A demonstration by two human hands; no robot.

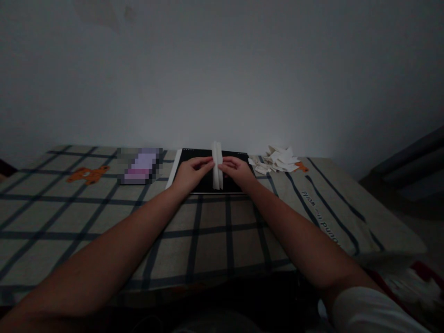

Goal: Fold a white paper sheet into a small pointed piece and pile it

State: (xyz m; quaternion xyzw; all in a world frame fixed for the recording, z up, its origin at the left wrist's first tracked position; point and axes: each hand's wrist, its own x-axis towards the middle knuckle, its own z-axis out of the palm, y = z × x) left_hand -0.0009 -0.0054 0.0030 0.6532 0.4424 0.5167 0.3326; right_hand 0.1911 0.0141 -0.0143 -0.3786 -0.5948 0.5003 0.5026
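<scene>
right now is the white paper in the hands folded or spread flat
Folded: the white paper stands as a narrow doubled strip, pinched between left hand and right hand.

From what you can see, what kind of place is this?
Probably a dim room at home: a checked cloth with a bear print covers the table, and both hands fold white paper near paper scraps.

Dim room, bare grey wall (222,69), checked tablecloth (69,212).
</scene>
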